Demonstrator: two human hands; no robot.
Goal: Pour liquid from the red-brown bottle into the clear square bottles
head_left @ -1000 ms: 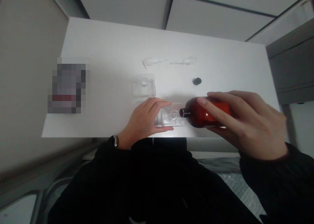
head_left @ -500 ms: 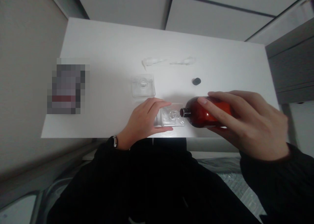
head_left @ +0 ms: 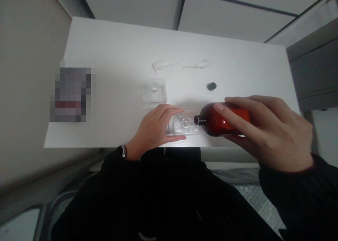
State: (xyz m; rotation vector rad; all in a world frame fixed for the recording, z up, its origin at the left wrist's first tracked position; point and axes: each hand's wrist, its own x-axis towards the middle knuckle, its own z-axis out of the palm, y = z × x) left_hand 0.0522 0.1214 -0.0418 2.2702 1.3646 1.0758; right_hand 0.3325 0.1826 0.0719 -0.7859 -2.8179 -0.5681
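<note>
My right hand (head_left: 274,132) is wrapped round an amber bottle (head_left: 213,119), which is tipped on its side. Its uncapped mouth points left, right at the round neck of a clear square bottle (head_left: 182,126). Whether liquid is flowing I cannot make out. My left hand (head_left: 155,126) grips that clear bottle from the left, thumb on the near side and fingers on the far side. A second clear square bottle (head_left: 154,96), also without a top, stands just behind my left hand.
Two translucent pump tops (head_left: 165,64) lie toward the back of the white table (head_left: 113,51). A black cap (head_left: 211,86) rests behind the amber bottle. At the far left is a blurred-out dark object (head_left: 71,95). The table's front edge runs close to my body.
Almost nothing differs. The amber bottle stays tipped at the clear bottle's neck, and the whole view has shifted very slightly.
</note>
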